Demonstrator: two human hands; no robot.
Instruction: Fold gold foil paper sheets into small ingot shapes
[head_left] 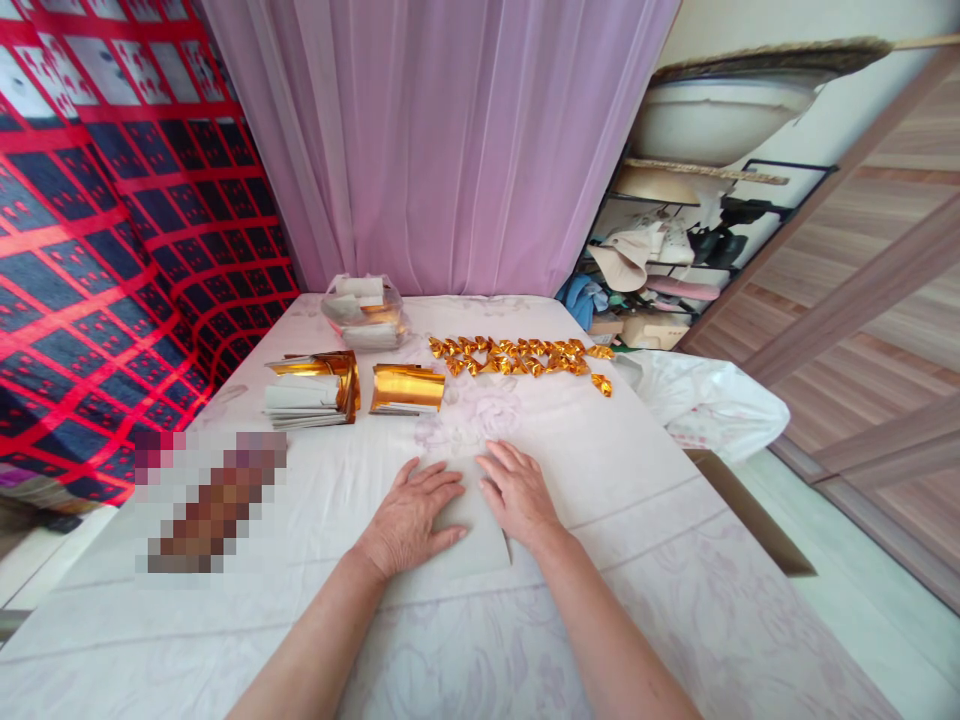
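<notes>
Pale floral cloth covers a table [675, 560] that fills the view, with a pink curtain [442, 140] at the far end and a red-and-black grid blanket [97, 260] on the left. Near the front, the left hand [411, 515] and right hand [517, 492] lie flat, fingers together and outstretched, pressing on a whitish paper sheet [474, 530] that they partly cover. Farther off lie stacks of gold foil sheets [409, 388] and white-backed sheets [304, 398], a clear bowl [365, 312] of papers, and a row of small folded gold pieces [521, 356]. A white plastic bag [709, 400] sits at the right edge. No writing is legible anywhere. A blurred patch hides something at the left, and cluttered shelves [675, 260] at far right are hard to make out.
</notes>
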